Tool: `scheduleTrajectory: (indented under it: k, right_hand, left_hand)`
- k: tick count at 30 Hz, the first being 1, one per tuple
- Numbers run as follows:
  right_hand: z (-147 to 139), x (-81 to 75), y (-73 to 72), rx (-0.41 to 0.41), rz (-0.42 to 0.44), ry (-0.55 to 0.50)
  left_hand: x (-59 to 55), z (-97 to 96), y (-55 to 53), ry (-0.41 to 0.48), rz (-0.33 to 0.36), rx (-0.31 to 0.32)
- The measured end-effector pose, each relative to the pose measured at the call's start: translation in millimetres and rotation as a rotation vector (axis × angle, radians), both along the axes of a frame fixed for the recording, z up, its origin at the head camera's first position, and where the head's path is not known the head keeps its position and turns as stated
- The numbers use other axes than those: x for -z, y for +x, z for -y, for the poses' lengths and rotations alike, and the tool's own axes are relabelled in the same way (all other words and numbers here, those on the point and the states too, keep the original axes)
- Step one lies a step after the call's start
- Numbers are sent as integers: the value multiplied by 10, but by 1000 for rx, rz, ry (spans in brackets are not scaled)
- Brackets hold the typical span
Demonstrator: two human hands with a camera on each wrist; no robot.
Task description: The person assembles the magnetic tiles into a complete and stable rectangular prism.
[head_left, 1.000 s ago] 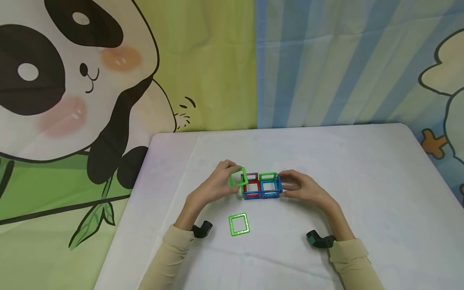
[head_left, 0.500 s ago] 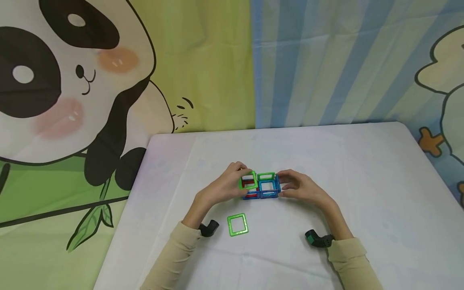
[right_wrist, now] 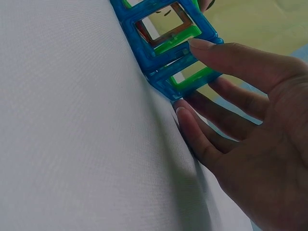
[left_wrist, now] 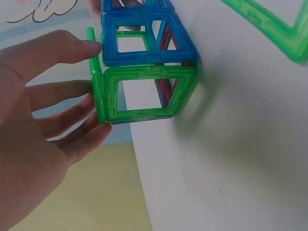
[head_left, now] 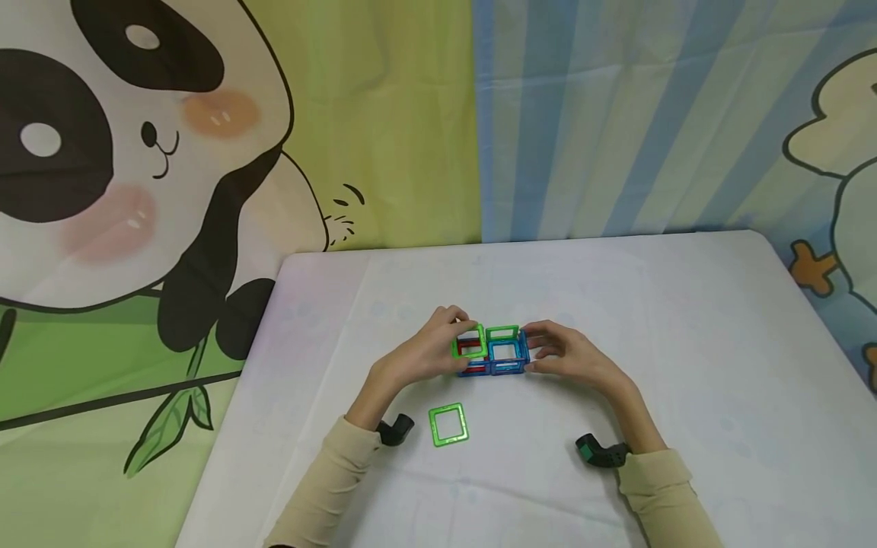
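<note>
A small box of square magnetic tiles, blue, red and green, stands mid-table. My left hand pinches a green magnetic tile by its edges. That tile lies over the top of the box's left half; the left wrist view shows it edge-on against the box's side tiles. At the other end, my right hand holds the box. In the right wrist view its thumb presses a corner of a blue tile, and the fingers rest along the end's far and lower edges.
One loose green magnetic tile lies flat on the white tabletop, nearer me than the box. Behind the table hangs a printed cloth backdrop. Each wrist carries a black camera mount.
The left hand has moved right with its green tile, from beside the box's left end onto its top left half. Over the last half second little differs. The right hand stays at the box's end.
</note>
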State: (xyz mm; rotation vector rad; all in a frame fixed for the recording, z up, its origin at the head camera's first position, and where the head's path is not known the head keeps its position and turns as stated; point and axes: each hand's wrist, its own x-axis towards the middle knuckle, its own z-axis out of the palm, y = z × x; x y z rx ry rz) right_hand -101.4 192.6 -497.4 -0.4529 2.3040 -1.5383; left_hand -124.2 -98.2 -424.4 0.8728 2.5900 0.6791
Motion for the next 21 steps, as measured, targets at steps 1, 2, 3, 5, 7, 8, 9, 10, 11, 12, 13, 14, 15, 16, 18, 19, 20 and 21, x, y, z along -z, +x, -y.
scheduleTrajectory:
  k: [1, 2, 3, 5, 7, 8, 9, 10, 11, 12, 13, 14, 15, 16, 18, 19, 20, 21]
  right_hand:
    - [2, -3, 2, 0, 1, 0]
    - [3, -4, 4, 0, 3, -1]
    - [2, -5, 5, 0, 4, 0]
    - [2, -7, 7, -2, 6, 3]
    - [-2, -10, 7, -7, 3, 1]
    - [-4, -10, 5, -8, 1, 1]
    - [-4, -13, 4, -10, -3, 1]
    - [-5, -15, 4, -12, -7, -2]
    - [-9, -11, 2, -12, -10, -3]
    - [-13, -9, 1, -11, -12, -4]
    - [-15, -5, -2, -10, -12, -4]
    - [-18, -1, -3, -11, -13, -4]
    - [-18, 1, -3, -12, -13, -4]
    - [-20, 5, -4, -12, -11, -4]
    - [-15, 7, -7, -14, -9, -3]
    - [-11, 4, -8, -16, -9, -4]
    - [-6, -2, -10, -18, -10, -2]
    - [0, -9, -11, -20, -12, 2]
  left_hand:
    - [0, 0, -1, -3, 0, 1]
    - [-2, 1, -2, -7, 1, 4]
    - [-2, 2, -4, -10, 2, 6]
    - [2, 3, -8, -14, 11, 6]
    - [9, 6, -13, -14, 21, 2]
    - [13, 7, -16, -12, 25, 0]
    - [16, 8, -19, -7, 30, -3]
    - [23, 10, -22, -4, 33, -6]
    - [29, 12, -25, 0, 35, -7]
    - [36, 14, -28, 5, 39, -9]
    - [45, 18, -30, 9, 43, -11]
    - [55, 22, -32, 13, 46, -13]
    - [64, 27, -33, 20, 55, -17]
    - [76, 32, -33, 26, 65, -22]
    - [104, 47, -30, 43, 87, -39]
    - [123, 55, -29, 54, 98, -50]
    - [141, 66, -25, 64, 110, -63]
    - [163, 78, -21, 77, 121, -78]
